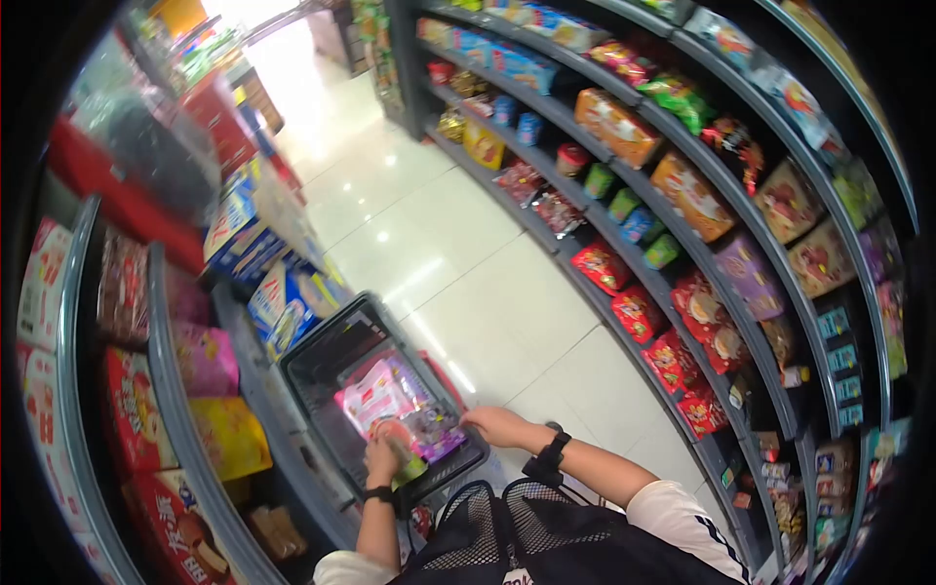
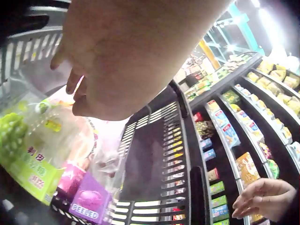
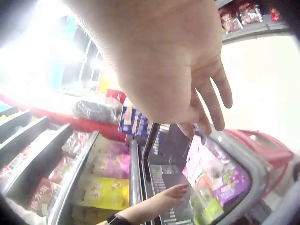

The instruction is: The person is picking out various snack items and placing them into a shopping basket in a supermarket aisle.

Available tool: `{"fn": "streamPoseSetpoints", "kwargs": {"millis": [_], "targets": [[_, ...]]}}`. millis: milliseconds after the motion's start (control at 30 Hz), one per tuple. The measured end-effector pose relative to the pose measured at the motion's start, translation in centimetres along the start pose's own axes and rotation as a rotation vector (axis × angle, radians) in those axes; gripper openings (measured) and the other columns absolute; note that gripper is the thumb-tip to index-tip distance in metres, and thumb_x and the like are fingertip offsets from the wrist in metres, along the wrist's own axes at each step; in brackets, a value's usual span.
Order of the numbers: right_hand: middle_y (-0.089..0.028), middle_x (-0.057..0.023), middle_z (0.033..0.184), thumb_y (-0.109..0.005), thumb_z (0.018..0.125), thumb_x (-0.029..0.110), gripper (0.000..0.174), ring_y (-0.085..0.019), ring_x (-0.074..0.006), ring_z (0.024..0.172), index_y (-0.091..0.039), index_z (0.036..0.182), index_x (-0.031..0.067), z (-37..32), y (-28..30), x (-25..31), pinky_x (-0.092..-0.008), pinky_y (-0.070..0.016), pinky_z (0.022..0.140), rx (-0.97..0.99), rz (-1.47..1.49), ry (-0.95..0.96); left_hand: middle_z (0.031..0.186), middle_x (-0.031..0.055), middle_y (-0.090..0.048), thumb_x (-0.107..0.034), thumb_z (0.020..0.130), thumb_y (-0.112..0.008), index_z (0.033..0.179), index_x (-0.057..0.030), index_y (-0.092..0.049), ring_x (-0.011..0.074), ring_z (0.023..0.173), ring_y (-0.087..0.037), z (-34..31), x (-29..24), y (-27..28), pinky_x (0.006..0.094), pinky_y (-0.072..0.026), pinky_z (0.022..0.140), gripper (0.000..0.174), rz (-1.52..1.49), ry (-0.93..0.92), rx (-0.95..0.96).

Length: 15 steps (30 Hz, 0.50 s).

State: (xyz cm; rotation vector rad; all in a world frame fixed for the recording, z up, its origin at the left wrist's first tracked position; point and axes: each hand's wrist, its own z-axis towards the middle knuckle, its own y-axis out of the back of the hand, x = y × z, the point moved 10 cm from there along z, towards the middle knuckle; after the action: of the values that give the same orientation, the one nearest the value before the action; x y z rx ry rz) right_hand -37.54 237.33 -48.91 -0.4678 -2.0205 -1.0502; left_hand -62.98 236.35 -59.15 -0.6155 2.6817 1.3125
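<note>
A dark grey shopping basket (image 1: 317,409) stands below me with several snack packs inside. My left hand (image 1: 383,456) reaches into it, fingers loosely bent and close over a clear-and-green pack with grape pictures (image 2: 35,173). Beside that lies a purple pack marked PEELED (image 2: 91,199). A pink-and-white pack (image 1: 370,398) lies further up in the basket. My right hand (image 1: 495,426) is at the basket's right rim; in the right wrist view its fingers (image 3: 220,89) are spread and fairly straight, fingertips right at the rim.
Shelves of snack packs (image 1: 634,317) run along the right of a tiled aisle (image 1: 468,263). To the left, close to the basket, a lower shelf holds a yellow bag (image 1: 229,436) and pink bags. Blue-and-white boxes (image 1: 278,312) stand just beyond the basket. A red basket (image 3: 262,145) shows beside the grey one.
</note>
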Motion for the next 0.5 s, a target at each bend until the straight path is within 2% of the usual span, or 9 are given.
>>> {"fn": "streamPoseSetpoints", "kwargs": {"millis": [33, 100, 133, 200, 233, 333, 367, 433, 500], "targets": [[-0.062, -0.0161, 0.105, -0.046, 0.086, 0.007, 0.026, -0.058, -0.0335, 0.101, -0.061, 0.107, 0.0031, -1.7, 1.6, -1.0, -0.0406, -0.0460, 0.088, -0.033, -0.005, -0.018, 0.132, 0.0188, -0.046, -0.028, 0.089, -0.050, 0.127, -0.0111, -0.049, 0.0391, 0.118, -0.047, -0.7, -1.3, 0.5, 0.0505, -0.0391, 0.097, 0.041, 0.027, 0.005, -0.013], [-0.063, -0.0155, 0.106, -0.045, 0.086, 0.007, 0.027, -0.058, -0.0325, 0.102, -0.062, 0.107, 0.0035, -5.3, 5.0, -3.6, -0.0403, -0.0458, 0.089, -0.172, -0.001, -0.074, 0.130, 0.0186, -0.047, -0.010, 0.084, -0.051, 0.119, -0.0097, -0.054, 0.0362, 0.116, -0.050, -0.8, -3.9, 2.2, 0.0424, -0.0440, 0.093, 0.035, -0.099, -0.225, -0.244], [-0.063, -0.0157, 0.107, -0.043, 0.086, 0.006, 0.029, -0.058, -0.0327, 0.102, -0.063, 0.107, 0.0036, -7.1, 6.3, -5.1, -0.0402, -0.0455, 0.090, -0.232, -0.018, -0.085, 0.130, 0.0186, -0.047, -0.010, 0.084, -0.051, 0.119, -0.0097, -0.054, 0.0362, 0.116, -0.050, -0.4, -5.5, 2.1, 0.0424, -0.0440, 0.093, 0.035, -0.093, -0.258, -0.246], [-0.063, -0.0158, 0.107, -0.042, 0.085, 0.005, 0.030, -0.058, -0.0326, 0.103, -0.063, 0.106, 0.0035, -11.0, 8.0, -7.6, -0.0402, -0.0454, 0.090, -0.294, -0.023, -0.127, 0.121, 0.0161, -0.052, 0.004, 0.078, -0.048, 0.111, -0.0084, -0.059, 0.0332, 0.106, -0.056, -4.6, -11.9, 6.9, 0.0383, -0.0479, 0.084, 0.037, -0.211, -0.462, -0.424], [-0.063, -0.0159, 0.106, -0.041, 0.085, 0.004, 0.031, -0.058, -0.0326, 0.103, -0.063, 0.106, 0.0034, -12.9, 9.0, -8.9, -0.0403, -0.0453, 0.091, -0.326, -0.022, -0.163, 0.121, 0.0161, -0.052, 0.004, 0.078, -0.048, 0.111, -0.0084, -0.059, 0.0332, 0.106, -0.056, -5.9, -14.8, 8.1, 0.0383, -0.0479, 0.084, 0.037, -0.208, -0.492, -0.427], [-0.063, -0.0162, 0.106, -0.042, 0.086, 0.005, 0.030, -0.058, -0.0324, 0.104, -0.063, 0.107, 0.0034, -19.5, 12.4, -10.3, -0.0403, -0.0454, 0.091, -0.417, 0.019, -0.230, 0.097, 0.0136, -0.060, 0.006, 0.075, -0.049, 0.103, -0.0070, -0.061, 0.0313, 0.087, -0.061, -9.2, -23.7, 8.3, 0.0393, -0.0496, 0.074, 0.033, -0.127, -0.696, -0.356], [-0.063, -0.0162, 0.106, -0.042, 0.086, 0.006, 0.030, -0.058, -0.0323, 0.104, -0.063, 0.107, 0.0034, -21.6, 13.3, -11.1, -0.0403, -0.0455, 0.091, -0.452, 0.029, -0.255, 0.097, 0.0136, -0.060, 0.006, 0.075, -0.049, 0.103, -0.0070, -0.061, 0.0313, 0.087, -0.061, -10.1, -26.6, 8.2, 0.0393, -0.0496, 0.074, 0.033, -0.115, -0.733, -0.363], [-0.063, -0.0159, 0.106, -0.043, 0.087, 0.007, 0.028, -0.058, -0.0318, 0.103, -0.062, 0.107, 0.0039, -25.7, 15.0, -12.6, -0.0398, -0.0460, 0.090, -0.518, 0.041, -0.271, 0.092, 0.0139, -0.061, 0.004, 0.077, -0.049, 0.100, -0.0066, -0.062, 0.0304, 0.088, -0.062, -14.3, -33.9, 6.9, 0.0392, -0.0500, 0.074, 0.029, -0.075, -0.974, -0.266], [-0.063, -0.0154, 0.105, -0.043, 0.088, 0.007, 0.026, -0.059, -0.0314, 0.101, -0.062, 0.106, 0.0042, -30.8, 16.4, -14.6, -0.0393, -0.0464, 0.089, -0.631, 0.093, -0.330, 0.093, 0.0135, -0.062, 0.003, 0.078, -0.049, 0.099, -0.0066, -0.063, 0.0304, 0.086, -0.062, -17.3, -40.0, 4.7, 0.0396, -0.0502, 0.073, 0.027, -0.034, -1.064, -0.178]]}}
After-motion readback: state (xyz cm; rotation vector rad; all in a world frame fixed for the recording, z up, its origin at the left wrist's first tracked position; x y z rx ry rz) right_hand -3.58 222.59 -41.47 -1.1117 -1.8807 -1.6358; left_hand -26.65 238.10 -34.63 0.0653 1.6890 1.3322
